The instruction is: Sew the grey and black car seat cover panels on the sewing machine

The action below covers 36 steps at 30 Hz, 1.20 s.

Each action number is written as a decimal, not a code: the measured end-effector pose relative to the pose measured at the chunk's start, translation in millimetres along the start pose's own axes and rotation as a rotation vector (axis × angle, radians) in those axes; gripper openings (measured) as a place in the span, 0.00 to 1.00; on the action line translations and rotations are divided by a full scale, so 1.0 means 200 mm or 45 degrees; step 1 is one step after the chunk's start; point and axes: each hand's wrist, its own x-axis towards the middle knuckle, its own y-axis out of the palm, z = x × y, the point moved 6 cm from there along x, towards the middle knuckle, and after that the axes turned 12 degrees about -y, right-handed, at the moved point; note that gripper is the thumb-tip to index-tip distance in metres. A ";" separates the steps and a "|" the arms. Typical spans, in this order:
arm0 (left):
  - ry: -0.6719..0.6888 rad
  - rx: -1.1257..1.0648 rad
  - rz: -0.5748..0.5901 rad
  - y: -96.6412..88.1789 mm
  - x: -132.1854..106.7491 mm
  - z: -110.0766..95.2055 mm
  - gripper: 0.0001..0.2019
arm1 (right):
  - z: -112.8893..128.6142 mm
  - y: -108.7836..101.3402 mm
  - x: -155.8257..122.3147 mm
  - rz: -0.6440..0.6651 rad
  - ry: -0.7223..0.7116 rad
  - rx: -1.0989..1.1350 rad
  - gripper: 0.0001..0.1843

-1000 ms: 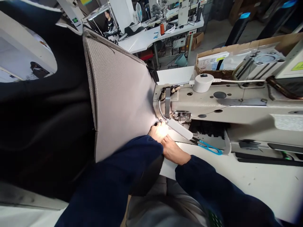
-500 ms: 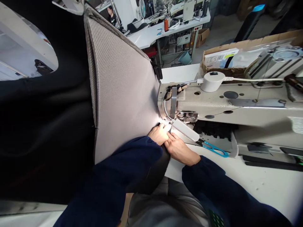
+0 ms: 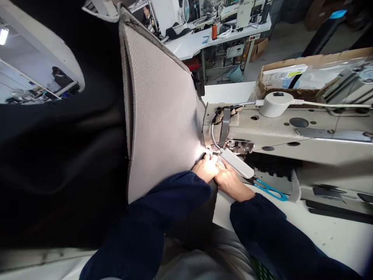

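A large grey mesh fabric panel [image 3: 163,112] with a bound edge stands up on the left, joined to black fabric [image 3: 72,171]. Its lower right corner runs under the head of a sewing machine [image 3: 268,134], in the bright spot of a small white lamp [image 3: 237,163]. My left hand [image 3: 206,168] grips the fabric edge close to the needle area, its fingers bent and pressed together. Touching it on the right, my right hand [image 3: 230,182] is closed on the same edge. Fingertips and needle are mostly hidden.
Blue-handled scissors [image 3: 271,189] lie right of my right hand on the white table [image 3: 309,233]. A white switch box [image 3: 276,104] with a cable sits on the machine arm. Behind it stands a cardboard box [image 3: 323,62]. Another worktable [image 3: 192,48] and a person [image 3: 148,19] are farther back.
The whole view has shifted, so everything appears a little farther right. Both hands stay together at the fabric edge by the needle; my right hand's fingers sit slightly closer against the left hand.
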 end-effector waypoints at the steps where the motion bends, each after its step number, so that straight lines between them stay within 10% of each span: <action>1: -0.062 -0.034 0.026 0.00 0.00 0.00 0.15 | -0.01 0.00 -0.01 -0.016 0.010 0.015 0.20; 15: -0.096 -0.089 0.013 0.01 0.04 -0.06 0.15 | -0.04 0.00 -0.08 -0.039 -0.048 0.056 0.15; 19: -0.052 -0.126 -0.069 -0.13 -0.19 -0.06 0.17 | -0.03 -0.02 -0.08 -0.049 -0.120 0.134 0.23; 22: -0.211 -0.115 -0.340 -0.20 -0.52 0.07 0.20 | 0.03 -0.05 -0.07 -0.008 -0.187 0.117 0.31; 26: -0.484 0.043 -0.433 -0.06 -0.81 0.37 0.23 | 0.14 -0.05 -0.04 0.127 -0.246 0.079 0.40; 30: -0.325 0.119 -0.307 0.07 -0.72 0.58 0.26 | 0.27 -0.02 0.02 0.114 -0.249 -0.124 0.34; 36: -0.235 0.286 -0.038 -0.11 -0.49 0.72 0.24 | 0.37 0.05 0.09 0.069 -0.230 -0.408 0.27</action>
